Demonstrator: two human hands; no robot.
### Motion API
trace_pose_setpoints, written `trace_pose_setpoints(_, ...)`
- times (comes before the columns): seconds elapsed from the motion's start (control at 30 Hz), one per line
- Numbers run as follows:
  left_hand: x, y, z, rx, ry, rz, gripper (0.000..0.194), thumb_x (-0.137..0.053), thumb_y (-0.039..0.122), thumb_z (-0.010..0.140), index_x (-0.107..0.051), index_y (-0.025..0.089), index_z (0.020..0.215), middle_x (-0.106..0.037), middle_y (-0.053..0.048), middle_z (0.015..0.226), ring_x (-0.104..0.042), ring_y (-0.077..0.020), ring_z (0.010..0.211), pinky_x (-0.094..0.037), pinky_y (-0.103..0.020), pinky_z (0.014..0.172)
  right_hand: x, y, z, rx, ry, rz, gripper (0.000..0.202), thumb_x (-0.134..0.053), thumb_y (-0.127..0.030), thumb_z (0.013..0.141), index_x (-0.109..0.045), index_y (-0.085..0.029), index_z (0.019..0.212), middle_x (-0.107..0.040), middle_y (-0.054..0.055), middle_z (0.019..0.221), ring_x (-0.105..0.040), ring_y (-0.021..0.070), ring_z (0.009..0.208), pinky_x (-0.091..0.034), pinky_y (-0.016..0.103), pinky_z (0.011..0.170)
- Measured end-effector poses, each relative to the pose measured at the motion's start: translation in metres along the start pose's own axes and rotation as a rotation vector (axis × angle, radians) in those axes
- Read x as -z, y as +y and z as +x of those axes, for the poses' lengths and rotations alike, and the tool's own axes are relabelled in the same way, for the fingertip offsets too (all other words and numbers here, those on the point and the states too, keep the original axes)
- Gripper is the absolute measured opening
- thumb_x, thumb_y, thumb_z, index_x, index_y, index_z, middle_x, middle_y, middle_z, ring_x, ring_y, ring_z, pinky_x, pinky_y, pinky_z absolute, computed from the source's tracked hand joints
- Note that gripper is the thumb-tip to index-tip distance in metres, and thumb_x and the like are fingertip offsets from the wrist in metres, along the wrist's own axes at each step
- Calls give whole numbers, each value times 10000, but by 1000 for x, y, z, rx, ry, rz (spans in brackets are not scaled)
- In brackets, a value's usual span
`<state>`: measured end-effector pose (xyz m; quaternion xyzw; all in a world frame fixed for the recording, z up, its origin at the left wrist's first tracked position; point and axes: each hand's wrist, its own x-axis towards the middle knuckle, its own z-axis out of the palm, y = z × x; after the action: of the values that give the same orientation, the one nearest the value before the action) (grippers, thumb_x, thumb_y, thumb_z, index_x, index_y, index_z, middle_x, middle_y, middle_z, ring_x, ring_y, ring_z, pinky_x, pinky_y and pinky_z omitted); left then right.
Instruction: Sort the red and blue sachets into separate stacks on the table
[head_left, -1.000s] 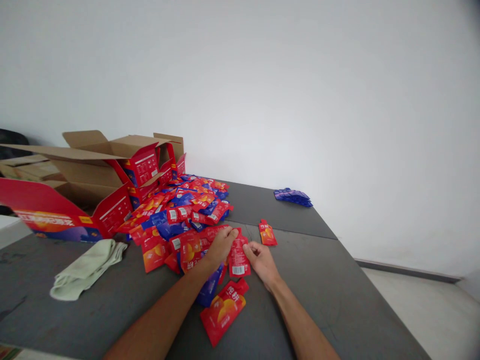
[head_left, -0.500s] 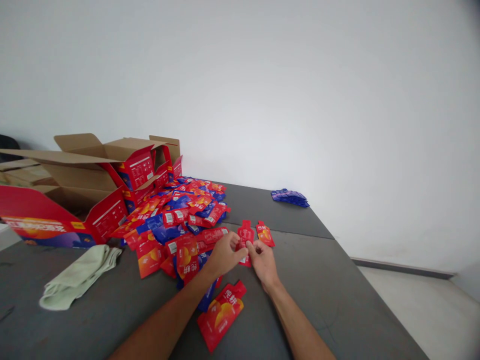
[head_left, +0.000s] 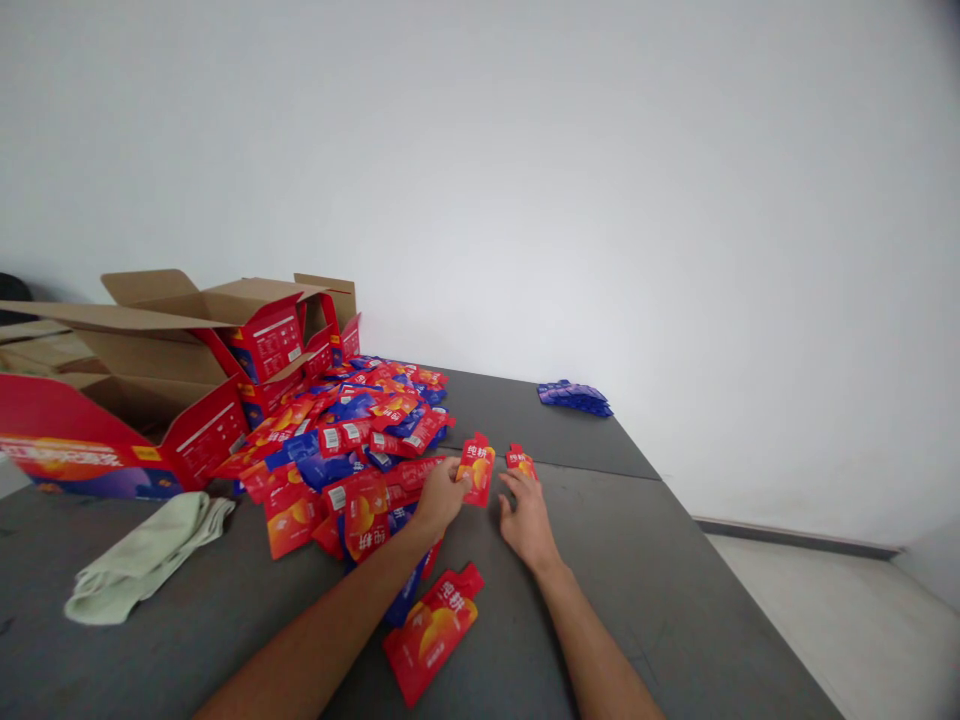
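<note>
Turned over since half a second ago: the red pouch [head_left: 476, 468], then back side out between both hands, now shows its fruit-printed front. Head view, the only one. Left hand [head_left: 442, 494] pinches that pouch by its lower left side, fingers closed on it. Right hand [head_left: 529, 522] has come off it; thumb and forefinger stand apart, nothing seen between them. Its fingertips overlap the low end of a second red pouch [head_left: 521, 459] on the worktop [head_left: 637, 590]; contact cannot be told. Held pouch lies between this one and the heap.

Heap of red and blue pouches [head_left: 367, 405] crowds the left side, its near end partly hidden by the left forearm. One loose red pouch [head_left: 433, 632] lies between the forearms, nearer the body. Open red box [head_left: 82, 450] at far left, more boxes [head_left: 271, 342] behind, flaps up, bordering the heap. Folded pale green cloth [head_left: 146, 562] in front of the boxes. Blue-purple bundle [head_left: 574, 397] well apart, near the wall [head_left: 600, 200].
</note>
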<state>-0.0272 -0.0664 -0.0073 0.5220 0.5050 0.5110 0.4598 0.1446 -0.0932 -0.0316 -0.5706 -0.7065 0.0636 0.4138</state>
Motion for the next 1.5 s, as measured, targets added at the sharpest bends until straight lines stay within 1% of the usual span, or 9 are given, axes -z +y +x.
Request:
trace_pose_setpoints(0.13,-27,6,18,112,65,-19,389,-737,151,685,-612,181,1053,-683,-22,797,-642,-145,701,-512,-254,684,9,36,4,-60,23,-314,407,-528,-157,809,-661,-156,1194,-563,133,1332,-462,279,1234,-365,399,1058)
trace_pose_setpoints(0.23,-51,4,31,67,60,21,457,-723,154,709,-608,203,1149,-680,-5,774,-639,-144,710,-515,-260,706,9,51,4,-126,-58,-385,390,-464,-166,873,-645,-170,1219,-601,111,1296,-496,241,1196,-374,339,1025)
trace_pose_setpoints(0.47,-85,-13,38,-91,-20,432,195,-577,136,779,-735,170,887,-700,-117,928,-618,-259,972,-447,-399,943,8,51,3,-157,-116,-415,356,-429,-228,923,-664,-224,1191,-613,88,1288,-529,242,1076,-401,327,914)
trace_pose_setpoints(0.6,-80,-19,37,-223,-12,797,235,-510,205,830,-743,190,855,-671,-155,1032,-540,-302,1082,-410,-450,963,11,43,4,-176,-116,-406,355,-490,-262,892,-661,-231,1202,-601,95,1297,-498,272,1106,-391,361,915)
trace_pose_setpoints(0.67,-76,-20,39,-310,-97,895,260,-485,208,835,-741,187,876,-659,-160,1089,-520,-300,1112,-395,-448,980,12,40,3,-186,-114,-399,375,-520,-304,877,-648,-224,1221,-584,108,1315,-474,295,1138,-393,386,912)
trace_pose_setpoints(0.8,-71,-20,43,-418,-359,879,293,-460,179,815,-726,172,939,-676,-145,1082,-532,-270,1107,-359,-418,1035,12,37,3,-196,-122,-384,394,-500,-362,897,-632,-218,1240,-564,122,1338,-453,312,1173,-389,422,922)
trace_pose_setpoints(1.07,-87,-17,37,-474,-446,890,337,-444,209,846,-680,106,1064,-645,-200,1149,-480,-310,1211,-288,-463,1080,13,53,5,-257,-119,-417,368,-439,-304,929,-625,-240,1239,-544,104,1372,-458,304,1181,-389,433,910)
trace_pose_setpoints(1.27,-88,-11,30,-478,-430,944,344,-438,252,876,-655,144,1121,-619,-175,1200,-472,-307,1198,-311,-457,1062,18,54,4,-270,-101,-405,423,-479,-282,886,-587,-238,1293,-514,112,1400,-421,332,1211,-373,476,931)
trace_pose_setpoints(1.5,-25,-1,13,-387,-134,1143,294,-479,138,814,-653,140,1050,-579,-182,1177,-454,-307,1145,-350,-439,967,17,30,5,-147,11,-362,418,-470,-226,867,-618,-220,1258,-538,93,1379,-375,323,1247,-322,494,1004)
